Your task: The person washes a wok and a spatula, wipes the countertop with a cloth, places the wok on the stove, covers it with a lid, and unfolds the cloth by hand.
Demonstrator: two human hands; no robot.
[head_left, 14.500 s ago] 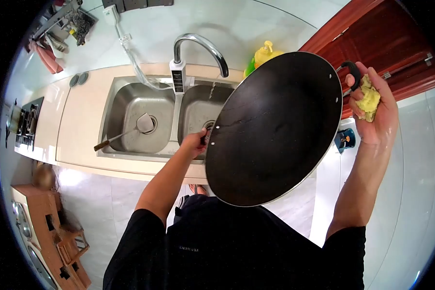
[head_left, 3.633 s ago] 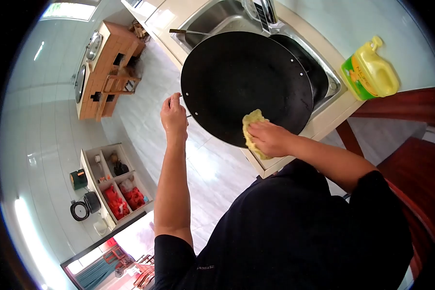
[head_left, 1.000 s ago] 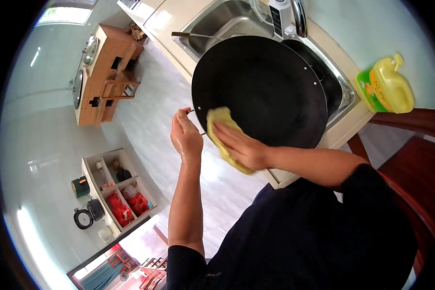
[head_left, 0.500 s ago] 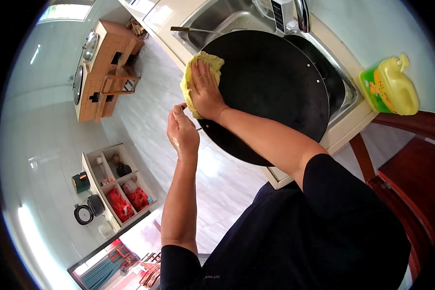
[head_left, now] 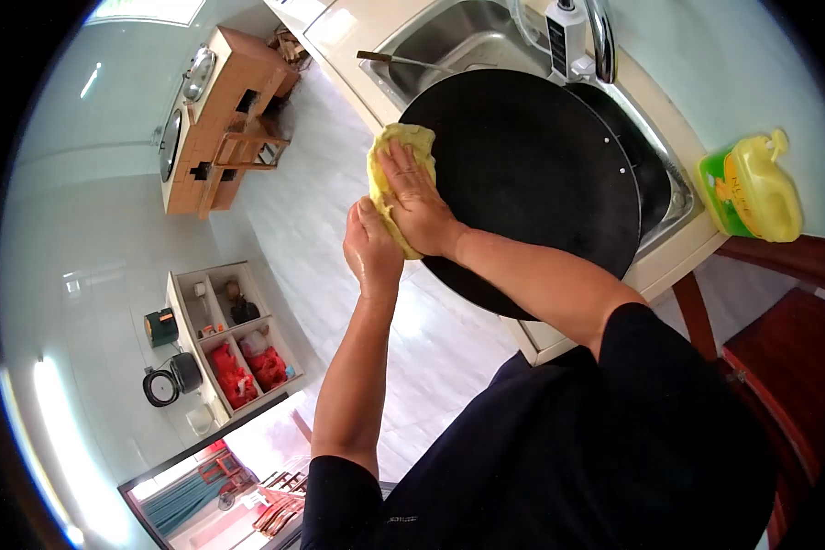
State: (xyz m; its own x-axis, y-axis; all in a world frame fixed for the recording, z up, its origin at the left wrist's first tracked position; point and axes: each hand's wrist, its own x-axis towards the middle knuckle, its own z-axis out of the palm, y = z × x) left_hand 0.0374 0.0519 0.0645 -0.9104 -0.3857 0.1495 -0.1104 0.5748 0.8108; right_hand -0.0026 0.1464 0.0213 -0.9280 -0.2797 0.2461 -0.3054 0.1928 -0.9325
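Observation:
A large black wok rests tilted over the sink, its inside facing me. My left hand is closed at the wok's near-left edge, around its handle, which the fingers and cloth mostly hide. Against the rim beside it, my right hand presses a yellow cloth with its fingers stretched over the fabric. The cloth hangs over the rim and touches my left hand.
The steel sink lies under the wok, with a long-handled utensil across it and a faucet behind. A yellow detergent bottle stands on the counter's right. Further left are a shelf unit and a brick stove.
My right hand and the cloth have slid along the rim towards my left hand, now covering the handle part that showed before. The whole view has shifted slightly.

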